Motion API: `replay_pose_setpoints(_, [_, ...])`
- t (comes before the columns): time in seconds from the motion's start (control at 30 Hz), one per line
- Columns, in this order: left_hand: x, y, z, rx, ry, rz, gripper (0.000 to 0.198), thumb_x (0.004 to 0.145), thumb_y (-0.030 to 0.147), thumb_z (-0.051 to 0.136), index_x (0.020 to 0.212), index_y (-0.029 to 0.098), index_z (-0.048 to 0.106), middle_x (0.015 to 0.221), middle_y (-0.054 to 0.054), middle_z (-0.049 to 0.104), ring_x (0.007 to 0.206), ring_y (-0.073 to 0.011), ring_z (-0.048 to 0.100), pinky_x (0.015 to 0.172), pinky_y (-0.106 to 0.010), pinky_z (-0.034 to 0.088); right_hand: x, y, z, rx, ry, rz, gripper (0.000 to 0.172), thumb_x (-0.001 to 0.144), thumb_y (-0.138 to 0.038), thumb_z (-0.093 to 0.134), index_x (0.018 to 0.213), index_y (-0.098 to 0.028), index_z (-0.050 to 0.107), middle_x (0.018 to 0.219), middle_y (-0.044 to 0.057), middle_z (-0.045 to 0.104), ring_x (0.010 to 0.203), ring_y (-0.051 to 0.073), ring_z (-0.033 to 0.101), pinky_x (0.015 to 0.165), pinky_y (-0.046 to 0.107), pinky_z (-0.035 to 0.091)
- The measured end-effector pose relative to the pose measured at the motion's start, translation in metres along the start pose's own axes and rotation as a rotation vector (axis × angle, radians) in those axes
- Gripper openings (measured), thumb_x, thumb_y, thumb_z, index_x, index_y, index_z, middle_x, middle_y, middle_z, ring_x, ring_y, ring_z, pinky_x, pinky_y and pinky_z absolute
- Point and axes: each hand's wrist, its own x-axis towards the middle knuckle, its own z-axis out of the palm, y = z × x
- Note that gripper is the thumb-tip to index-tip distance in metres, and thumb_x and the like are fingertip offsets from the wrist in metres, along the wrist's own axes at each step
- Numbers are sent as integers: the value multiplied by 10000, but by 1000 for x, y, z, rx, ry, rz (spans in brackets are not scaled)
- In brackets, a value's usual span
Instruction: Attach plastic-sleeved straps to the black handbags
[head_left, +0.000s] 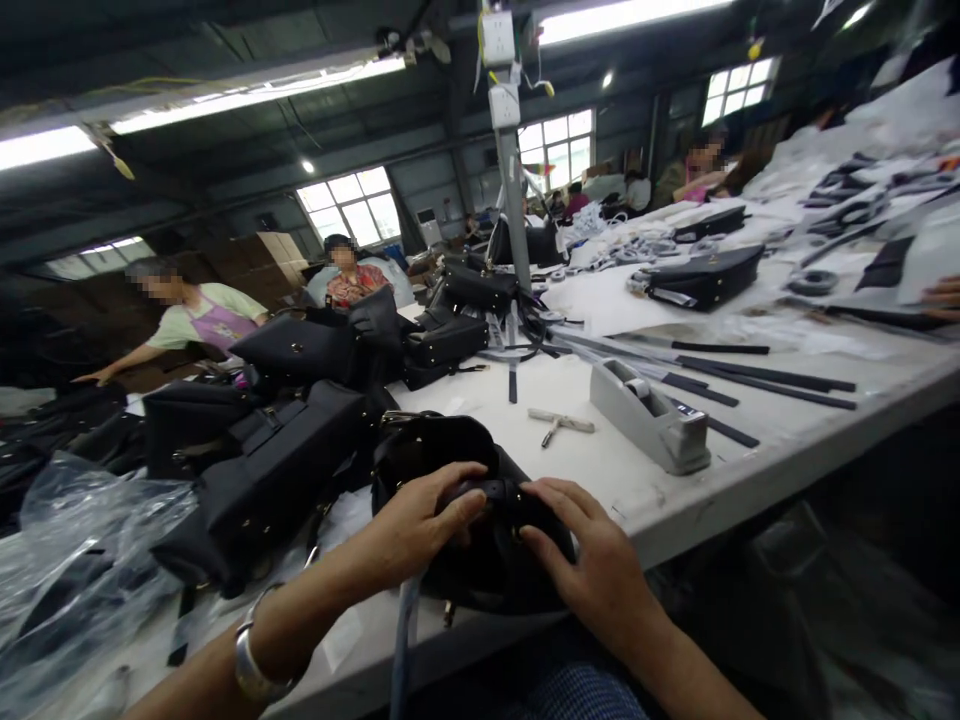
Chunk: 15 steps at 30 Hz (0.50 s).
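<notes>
A black handbag (480, 590) with gold-coloured fittings lies at the near edge of the white table, its dark opening facing me. Across its middle runs a black strap with small holes (496, 490). My left hand (431, 515) reaches over the bag and pinches the left part of this strap between thumb and fingers. On the other side my right hand (589, 540) grips the strap's right end and the bag's edge, near a small gold stud. A silver bangle (255, 650) circles my left wrist. The bag's inside is too dark to make out.
More black bags (285, 460) are heaped on the left beside clear plastic wrap (82, 540). A grey tape dispenser (649, 415), a T-handled tool (561, 420) and black strips (765, 372) lie to the right. A metal post (514, 220) rises behind. Several people work farther back.
</notes>
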Motion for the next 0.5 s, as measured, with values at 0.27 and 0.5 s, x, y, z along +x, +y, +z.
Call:
replay_pose_setpoints(0.27, [18,7,22,227,201,144,474,877,470,525,1291,250,599,960,-92,766,938,-316,715,840,-369,515,0,-13,14,102,100,-123,628,838,-441,664,1398,-244,461,1307,102,589,1190,268,579,1027,400,486])
replay_pose_setpoints(0.5, [41,12,30,60,154,232,639,862,589,488,1392,237,538,888,-80,783,893,-322,734,816,-391,554,20,-13,8,78,131,-333,415,879,-484,642,1253,-303,626,1126,58,689,1038,226,629,888,335,542])
